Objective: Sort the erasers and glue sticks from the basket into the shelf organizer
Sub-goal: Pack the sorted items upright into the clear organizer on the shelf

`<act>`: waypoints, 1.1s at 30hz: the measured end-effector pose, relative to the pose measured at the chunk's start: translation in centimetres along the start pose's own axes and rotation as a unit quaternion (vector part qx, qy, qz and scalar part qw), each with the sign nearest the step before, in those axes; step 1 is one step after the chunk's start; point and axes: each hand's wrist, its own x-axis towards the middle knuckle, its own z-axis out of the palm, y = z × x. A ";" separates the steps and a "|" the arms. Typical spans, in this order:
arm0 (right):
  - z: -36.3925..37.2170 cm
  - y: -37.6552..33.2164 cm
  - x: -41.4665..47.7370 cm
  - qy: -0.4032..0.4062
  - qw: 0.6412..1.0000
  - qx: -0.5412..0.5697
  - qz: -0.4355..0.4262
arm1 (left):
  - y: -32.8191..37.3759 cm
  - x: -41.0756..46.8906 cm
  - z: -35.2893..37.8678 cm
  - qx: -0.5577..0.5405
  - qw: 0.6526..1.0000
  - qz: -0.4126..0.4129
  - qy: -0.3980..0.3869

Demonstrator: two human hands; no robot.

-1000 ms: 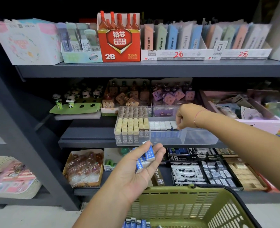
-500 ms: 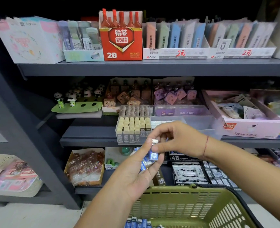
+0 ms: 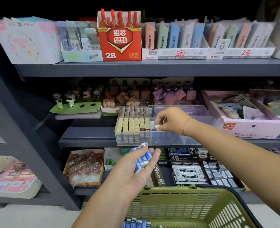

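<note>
A person's left hand (image 3: 132,168), palm up above an olive-green plastic basket (image 3: 185,190), cradles a small stack of blue-and-white sleeved erasers (image 3: 142,159), thumb and fingers loosely curled around them. The right hand (image 3: 170,120) pinches a single eraser (image 3: 156,127) between thumb and fingertips, just inside the clear acrylic shelf organizer (image 3: 168,142), beside rows of cream-topped 2B packs (image 3: 132,127).

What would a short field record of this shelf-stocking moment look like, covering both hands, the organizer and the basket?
Left hand: palm up, holding a stack of blue erasers
Right hand: pinching one eraser at the clear organizer, compartment right of the 2B erasers
Organizer left compartment: full of 2B erasers
Green basket: more blue erasers inside
</note>
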 end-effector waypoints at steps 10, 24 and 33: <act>0.7 -0.5 -0.7 -0.022 0.985 0.156 0.068 | 0.3 0.0 -0.2 -0.005 1.000 -0.002 0.006; -0.5 -2.9 -3.6 -0.010 0.980 0.196 0.033 | 0.0 -0.5 -0.1 0.059 0.998 0.009 -0.006; -0.8 -4.6 -5.8 -0.148 0.935 0.321 0.042 | -0.7 -0.2 -0.3 0.121 0.992 0.044 -0.017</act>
